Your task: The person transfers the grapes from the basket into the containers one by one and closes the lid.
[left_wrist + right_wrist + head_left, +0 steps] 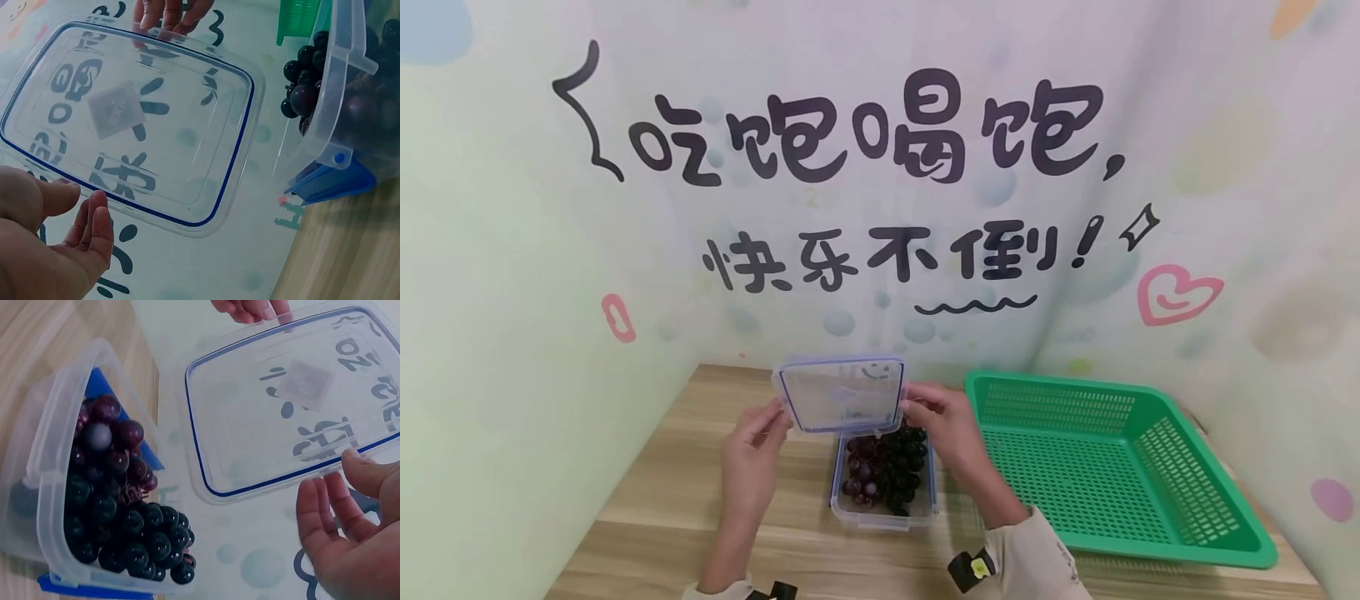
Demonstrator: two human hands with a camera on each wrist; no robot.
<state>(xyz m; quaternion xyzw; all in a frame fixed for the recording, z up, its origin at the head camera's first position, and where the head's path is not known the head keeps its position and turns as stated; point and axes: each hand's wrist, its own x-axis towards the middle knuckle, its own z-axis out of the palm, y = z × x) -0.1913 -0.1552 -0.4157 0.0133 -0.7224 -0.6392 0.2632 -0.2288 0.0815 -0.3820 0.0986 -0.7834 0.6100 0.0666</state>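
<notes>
Between both hands a clear rectangular lid (pixel 842 396) with a blue seal is held up, tilted, above the back of a clear plastic container (pixel 887 522). My left hand (pixel 754 450) pinches the lid's left edge between thumb and fingers. On the opposite edge, my right hand (pixel 946 425) pinches it the same way. Dark red grapes (pixel 863 475) fill the container's left side and black grapes (pixel 904 467) its right. The right wrist view shows the black grapes (pixel 156 540) heaped near the rim. Blue clips (pixel 334 181) hang unfastened on the container's sides.
A large green plastic basket (pixel 1120 546) stands to the right of the container on the wooden table (pixel 662 479). Behind the table rises a printed backdrop (pixel 880 325) with black lettering, and it continues along both sides.
</notes>
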